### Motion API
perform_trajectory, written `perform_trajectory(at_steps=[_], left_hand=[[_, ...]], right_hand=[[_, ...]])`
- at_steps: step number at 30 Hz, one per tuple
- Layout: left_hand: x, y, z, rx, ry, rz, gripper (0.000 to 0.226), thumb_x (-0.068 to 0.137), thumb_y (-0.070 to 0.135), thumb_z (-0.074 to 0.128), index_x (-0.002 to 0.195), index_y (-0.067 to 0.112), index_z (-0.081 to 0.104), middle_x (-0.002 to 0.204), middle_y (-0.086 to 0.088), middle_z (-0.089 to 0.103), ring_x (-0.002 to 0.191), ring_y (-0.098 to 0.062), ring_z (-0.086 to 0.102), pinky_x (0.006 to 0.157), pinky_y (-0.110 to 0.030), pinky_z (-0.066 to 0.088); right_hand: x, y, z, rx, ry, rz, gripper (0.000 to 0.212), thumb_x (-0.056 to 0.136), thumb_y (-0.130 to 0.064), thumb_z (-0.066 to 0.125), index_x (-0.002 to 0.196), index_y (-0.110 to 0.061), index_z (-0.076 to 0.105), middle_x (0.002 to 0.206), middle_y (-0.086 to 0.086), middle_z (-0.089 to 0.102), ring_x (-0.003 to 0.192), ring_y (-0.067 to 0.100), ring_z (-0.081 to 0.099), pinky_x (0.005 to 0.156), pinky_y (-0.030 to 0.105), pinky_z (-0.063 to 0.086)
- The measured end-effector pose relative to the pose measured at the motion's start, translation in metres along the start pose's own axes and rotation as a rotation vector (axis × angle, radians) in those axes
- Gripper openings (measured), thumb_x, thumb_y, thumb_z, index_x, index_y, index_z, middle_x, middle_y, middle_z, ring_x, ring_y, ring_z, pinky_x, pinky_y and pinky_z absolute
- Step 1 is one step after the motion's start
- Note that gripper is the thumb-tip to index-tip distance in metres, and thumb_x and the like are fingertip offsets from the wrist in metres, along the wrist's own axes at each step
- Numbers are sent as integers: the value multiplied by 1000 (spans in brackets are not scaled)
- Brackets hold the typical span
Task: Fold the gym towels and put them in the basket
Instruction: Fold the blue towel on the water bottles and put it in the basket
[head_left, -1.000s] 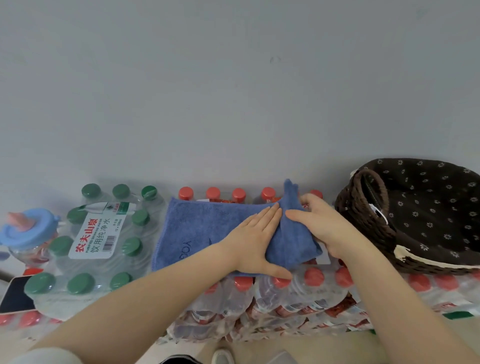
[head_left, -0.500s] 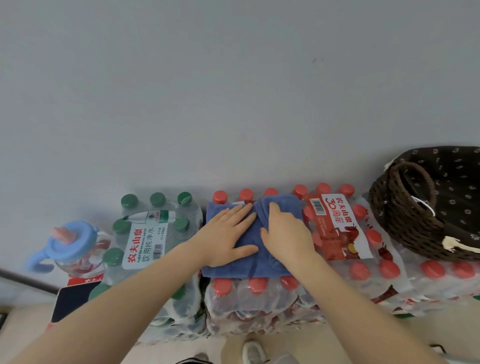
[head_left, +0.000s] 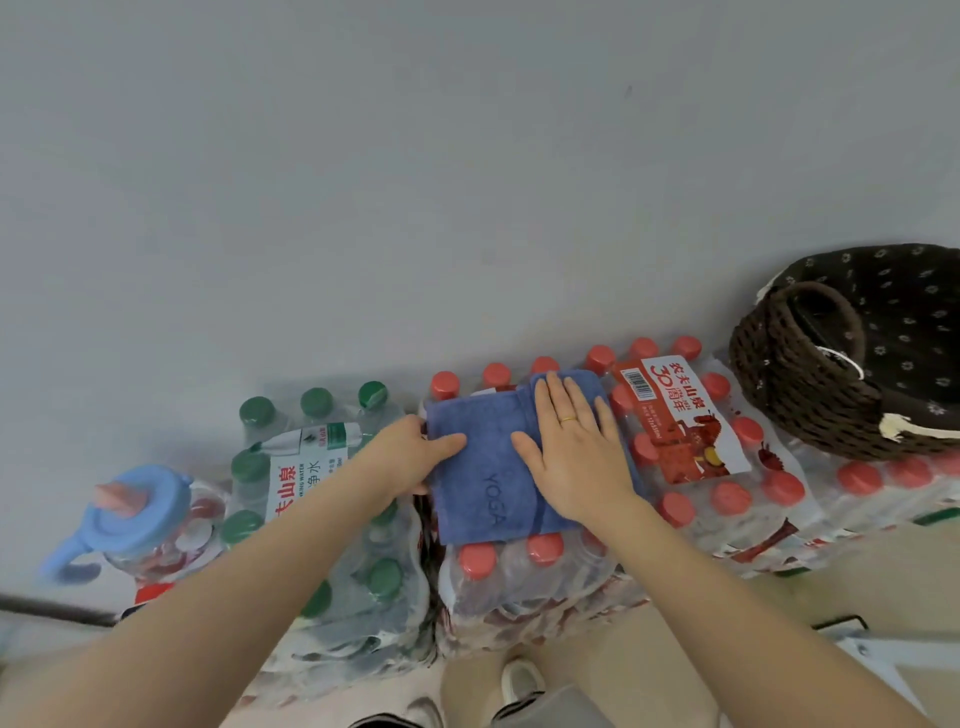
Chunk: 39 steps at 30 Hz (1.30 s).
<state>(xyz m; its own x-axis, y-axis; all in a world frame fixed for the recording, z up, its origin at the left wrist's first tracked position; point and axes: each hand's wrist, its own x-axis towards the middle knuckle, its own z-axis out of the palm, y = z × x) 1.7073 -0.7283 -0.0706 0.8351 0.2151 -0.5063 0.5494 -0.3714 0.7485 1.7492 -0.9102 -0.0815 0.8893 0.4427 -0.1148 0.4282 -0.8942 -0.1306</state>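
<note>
Towel (head_left: 483, 467): right hand (head_left: 576, 457) flat on top; left hand (head_left: 410, 452) pinching left edge.

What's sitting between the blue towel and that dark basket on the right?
In the head view, a shrink-wrapped pack of red-capped bottles with a red and white label fills the stretch between the blue towel and the basket.

Basket (head_left: 810, 374) cut by right edge

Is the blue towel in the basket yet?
No, the folded blue terry towel lies on the red-capped bottle pack under both hands, while the dark woven basket stands apart to the right.
</note>
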Motion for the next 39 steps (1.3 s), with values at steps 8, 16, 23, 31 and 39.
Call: perform_trajectory(at_steps=[8, 16, 23, 31, 39], left_hand=[[-12, 14, -2, -484, -96, -59, 1, 88, 11, 59, 88, 10, 58, 83, -7, 66, 66, -13, 64, 54, -21, 55], [-17, 50, -5, -525, 151, 166, 21, 83, 4, 56, 101, 12, 48, 84, -9, 62, 69, -20, 61, 62, -30, 50], [-25, 58, 7, -398, 160, 144, 25, 85, 10, 58, 107, 12, 47, 86, -7, 60, 68, -18, 59, 59, -27, 48], [-23, 81, 57, -291, 75, 210, 17, 89, 13, 56, 96, 16, 41, 69, -4, 62, 51, -12, 60, 52, -22, 55], [-22, 62, 73, 110, 236, 387, 24, 91, 0, 40, 114, 3, 47, 77, -1, 57, 63, -5, 51, 58, -3, 41]], right_hand=[[0, -14, -7, -184, 70, 94, 71, 90, -57, 23, 142, -10, 34, 145, 16, 35, 132, 35, 35, 101, 44, 35], [-2, -10, -29, 204, 12, -127, 50, 92, -35, 22, 117, -9, 57, 118, 13, 59, 108, 33, 53, 88, 41, 41], [3, -2, -36, 862, -310, -189, 42, 88, 13, 34, 118, 0, 60, 121, 11, 60, 108, 17, 54, 97, 23, 43], [18, 18, -36, 1842, -403, 297, 48, 99, -43, 29, 96, -6, 60, 70, 7, 63, 61, 17, 60, 58, 26, 50], [25, 19, -35, 940, -76, 126, 32, 86, -28, 60, 110, -10, 47, 97, 6, 63, 91, 24, 62, 75, 33, 49]])
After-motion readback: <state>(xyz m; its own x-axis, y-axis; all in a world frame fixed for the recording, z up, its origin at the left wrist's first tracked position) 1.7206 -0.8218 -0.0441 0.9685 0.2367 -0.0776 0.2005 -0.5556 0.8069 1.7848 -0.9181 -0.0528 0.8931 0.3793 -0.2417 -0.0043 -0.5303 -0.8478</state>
